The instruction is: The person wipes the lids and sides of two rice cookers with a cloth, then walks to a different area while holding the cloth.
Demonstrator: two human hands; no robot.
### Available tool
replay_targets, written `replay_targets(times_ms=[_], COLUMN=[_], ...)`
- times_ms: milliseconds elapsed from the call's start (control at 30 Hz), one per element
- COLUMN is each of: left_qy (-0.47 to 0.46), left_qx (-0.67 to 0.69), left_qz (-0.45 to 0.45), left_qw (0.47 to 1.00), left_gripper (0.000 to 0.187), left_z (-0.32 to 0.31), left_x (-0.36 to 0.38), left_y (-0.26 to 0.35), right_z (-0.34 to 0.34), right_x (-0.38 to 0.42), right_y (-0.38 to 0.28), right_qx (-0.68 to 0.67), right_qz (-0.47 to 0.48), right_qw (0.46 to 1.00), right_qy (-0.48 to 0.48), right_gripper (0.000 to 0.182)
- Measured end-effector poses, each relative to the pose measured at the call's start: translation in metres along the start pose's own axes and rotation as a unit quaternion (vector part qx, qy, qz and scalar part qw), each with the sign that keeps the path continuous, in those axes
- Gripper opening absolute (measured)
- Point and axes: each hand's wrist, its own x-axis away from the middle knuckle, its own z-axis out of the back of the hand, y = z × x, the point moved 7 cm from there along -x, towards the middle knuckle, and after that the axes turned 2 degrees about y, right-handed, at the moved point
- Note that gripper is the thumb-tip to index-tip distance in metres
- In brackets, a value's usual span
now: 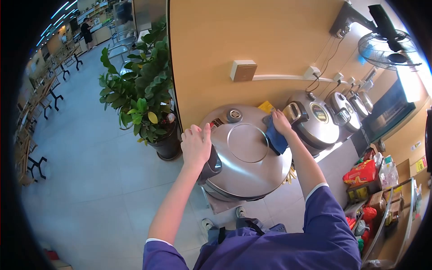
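Observation:
A large round rice cooker [249,173] with a brushed metal lid stands right in front of me. At its left side my left hand [195,146] is closed around the upper end of the dark handle [210,165], its thumb pointing up and its fingertips partly hidden. My right hand [281,122] grips a blue cloth [276,138] and presses it on the lid's right edge. A round steam vent [234,115] sits on the lid's far part.
Several smaller rice cookers [310,118] line the wall to the right, with cords running to sockets. A potted plant [146,99] stands at the left. A wall fan [390,47] hangs upper right, above shelves with packaged goods [361,173]. Far off stands a person [86,33].

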Motion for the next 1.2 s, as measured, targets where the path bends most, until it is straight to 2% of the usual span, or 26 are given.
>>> replay_targets(times_ms=[67, 100, 200, 233, 433, 500, 567, 667, 733, 800, 867, 933, 967, 1000, 1067, 1100, 1133, 1200], left_qy=[-0.005, 0.000, 0.017, 0.030, 0.086, 0.112, 0.115, 0.130, 0.152, 0.162, 0.177, 0.170, 0.170, 0.170, 0.150, 0.153, 0.156, 0.143], left_qx=[0.005, -0.003, 0.004, 0.003, -0.035, -0.059, -0.081, -0.105, -0.113, -0.143, -0.160, -0.166, -0.164, -0.163, -0.182, -0.200, -0.219, -0.219], left_qz=[-0.002, 0.001, 0.001, 0.001, -0.003, -0.014, -0.016, -0.009, 0.010, -0.003, 0.021, 0.021, 0.039, 0.056, 0.041, 0.047, 0.051, 0.049], left_qw=[1.000, 1.000, 1.000, 1.000, 0.996, 0.992, 0.990, 0.986, 0.982, 0.976, 0.971, 0.971, 0.971, 0.970, 0.971, 0.967, 0.962, 0.964], left_gripper=[0.055, 0.055, 0.053, 0.051, 0.044, 0.041, 0.041, 0.043, 0.044, 0.044, 0.047, 0.048, 0.047, 0.047, 0.048, 0.049, 0.049, 0.048], left_z=[0.001, 0.001, 0.002, 0.004, 0.017, 0.020, 0.022, 0.022, 0.024, 0.026, 0.027, 0.026, 0.026, 0.027, 0.025, 0.025, 0.027, 0.026], left_x=[-0.001, -0.001, -0.001, 0.000, 0.004, 0.006, 0.007, 0.007, 0.009, 0.013, 0.014, 0.015, 0.015, 0.013, 0.012, 0.013, 0.013, 0.015], left_y=[0.002, 0.001, -0.001, 0.000, 0.013, 0.020, 0.025, 0.024, 0.020, 0.023, 0.019, 0.017, 0.013, 0.010, 0.013, 0.016, 0.018, 0.023], right_z=[0.013, 0.017, 0.006, -0.002, -0.029, -0.050, -0.047, -0.030, -0.012, -0.002, 0.003, 0.009, 0.015, 0.012, 0.025, 0.031, 0.030, 0.041], right_x=[0.002, 0.002, -0.020, -0.030, -0.061, -0.080, -0.076, -0.062, -0.050, -0.032, -0.017, -0.001, 0.009, 0.016, 0.030, 0.041, 0.043, 0.054], right_y=[-0.027, -0.038, -0.047, -0.050, -0.078, -0.085, -0.100, -0.117, -0.105, -0.100, -0.086, -0.081, -0.075, -0.062, -0.052, -0.042, -0.031, -0.018], right_qx=[0.002, 0.020, 0.044, 0.043, -0.015, -0.056, -0.096, -0.067, -0.017, -0.005, 0.007, -0.019, -0.041, -0.045, -0.078, -0.100, -0.103, -0.189], right_qz=[-0.068, -0.080, -0.070, -0.029, 0.078, 0.122, 0.162, 0.200, 0.094, 0.085, 0.069, 0.177, 0.203, 0.190, 0.275, 0.283, 0.267, 0.315], right_qw=[0.995, 0.994, 0.992, 0.992, 0.982, 0.978, 0.970, 0.960, 0.987, 0.987, 0.987, 0.975, 0.974, 0.977, 0.958, 0.952, 0.956, 0.924], right_qy=[-0.066, -0.067, -0.097, -0.111, -0.174, -0.161, -0.154, -0.182, -0.128, -0.135, -0.143, -0.130, -0.086, -0.088, 0.025, 0.061, 0.060, 0.105], right_gripper=[0.066, 0.067, 0.067, 0.068, 0.068, 0.067, 0.067, 0.068, 0.070, 0.071, 0.074, 0.072, 0.064, 0.064, 0.055, 0.046, 0.046, 0.040])
